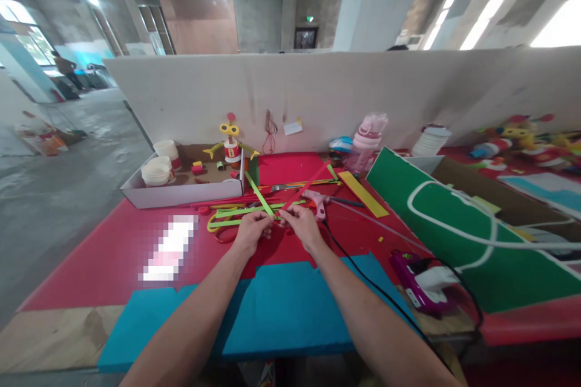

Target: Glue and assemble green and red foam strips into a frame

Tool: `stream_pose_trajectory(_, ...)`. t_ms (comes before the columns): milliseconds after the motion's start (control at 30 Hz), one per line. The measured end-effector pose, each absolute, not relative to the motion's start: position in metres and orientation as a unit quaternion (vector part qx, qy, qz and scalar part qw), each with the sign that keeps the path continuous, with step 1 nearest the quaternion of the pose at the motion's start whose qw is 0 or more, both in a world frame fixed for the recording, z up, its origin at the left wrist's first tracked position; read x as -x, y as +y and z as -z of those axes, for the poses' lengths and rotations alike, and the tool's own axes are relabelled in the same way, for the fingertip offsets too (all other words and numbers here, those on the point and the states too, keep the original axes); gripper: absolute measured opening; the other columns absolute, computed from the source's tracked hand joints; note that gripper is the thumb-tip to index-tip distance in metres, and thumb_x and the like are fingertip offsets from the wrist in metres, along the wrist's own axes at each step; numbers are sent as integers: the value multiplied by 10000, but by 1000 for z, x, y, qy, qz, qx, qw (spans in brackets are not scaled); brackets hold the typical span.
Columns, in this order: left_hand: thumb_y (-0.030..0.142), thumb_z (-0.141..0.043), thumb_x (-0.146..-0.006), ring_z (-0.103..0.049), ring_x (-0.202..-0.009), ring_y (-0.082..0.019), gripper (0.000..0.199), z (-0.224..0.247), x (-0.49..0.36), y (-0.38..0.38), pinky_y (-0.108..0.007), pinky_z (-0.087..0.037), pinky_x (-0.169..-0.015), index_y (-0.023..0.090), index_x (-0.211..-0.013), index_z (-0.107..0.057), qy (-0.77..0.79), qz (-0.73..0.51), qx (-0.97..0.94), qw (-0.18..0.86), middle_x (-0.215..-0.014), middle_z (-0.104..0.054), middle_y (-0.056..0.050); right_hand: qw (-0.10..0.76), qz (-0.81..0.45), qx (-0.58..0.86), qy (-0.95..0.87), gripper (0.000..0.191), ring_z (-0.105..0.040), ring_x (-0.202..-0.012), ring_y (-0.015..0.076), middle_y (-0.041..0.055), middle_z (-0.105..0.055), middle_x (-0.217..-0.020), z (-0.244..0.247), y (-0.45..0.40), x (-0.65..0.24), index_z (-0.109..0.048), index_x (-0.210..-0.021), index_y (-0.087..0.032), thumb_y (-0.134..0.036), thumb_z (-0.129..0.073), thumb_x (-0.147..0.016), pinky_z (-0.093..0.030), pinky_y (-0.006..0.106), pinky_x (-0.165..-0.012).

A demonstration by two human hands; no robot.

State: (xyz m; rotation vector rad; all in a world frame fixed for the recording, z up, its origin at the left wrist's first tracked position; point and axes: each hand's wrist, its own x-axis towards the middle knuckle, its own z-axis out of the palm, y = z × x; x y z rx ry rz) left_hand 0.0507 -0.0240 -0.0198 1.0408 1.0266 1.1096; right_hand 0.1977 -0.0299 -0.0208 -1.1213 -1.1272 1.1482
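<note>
Green strip (259, 193) and red strip (306, 187) right at the centre, held up just over the clutter in the middle of the table (91, 266). Left hand (254, 231) pinched closed on the near end of the green one, right hand (303, 227) pinched closed on the near end of the red one, fingertips almost together. Can't tell from here about actual contact between the two ends, too small and covered by fingers. Honestly, easy to mess up: probably a slip or twist at those ends, thanks to such a tiny grip on thin, floppy-looking stuff. Might also snag the red one on the glue gun (320, 208), what with lying so close by, or drag the gun by its cord (382, 295) with a careless forearm. As for direction, basically a V opening away from the body: long axis of the green running forward and left, long axis of the red forward and right. Further out, more loose green strips (236, 213) by the left hand, blue sheet (281, 308) under the forearms, yellow strip (363, 193) off to the right, then box (186, 193) with cups (157, 172) and a little figure (231, 149) at the back left.
</note>
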Motion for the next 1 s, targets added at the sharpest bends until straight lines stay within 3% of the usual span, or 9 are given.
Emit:
stream_pose_trajectory(500, 215, -623, -570, -444, -357, -73, 112, 15, -55, -27, -195, -345, -358, 157, -578, -528, 481, -464, -458, 586, -443, -506, 44, 562, -355, 496, -559, 256, -666, -573, 199, 5, -654, -581, 22, -33, -193, -605, -671, -209, -453, -654, -730, -517, 276, -547)
stream_pose_trajectory(1000, 218, -669, -558, -441, -354, -72, 127, 14, -52, -27, -198, -355, -364, 137, -602, -582, 474, -459, -444, 606, -442, -509, 35, 547, -279, 502, -609, 159, -663, -628, 187, 17, -710, -669, 15, -40, -190, -709, -739, -208, -354, -652, -768, -498, 270, -626)
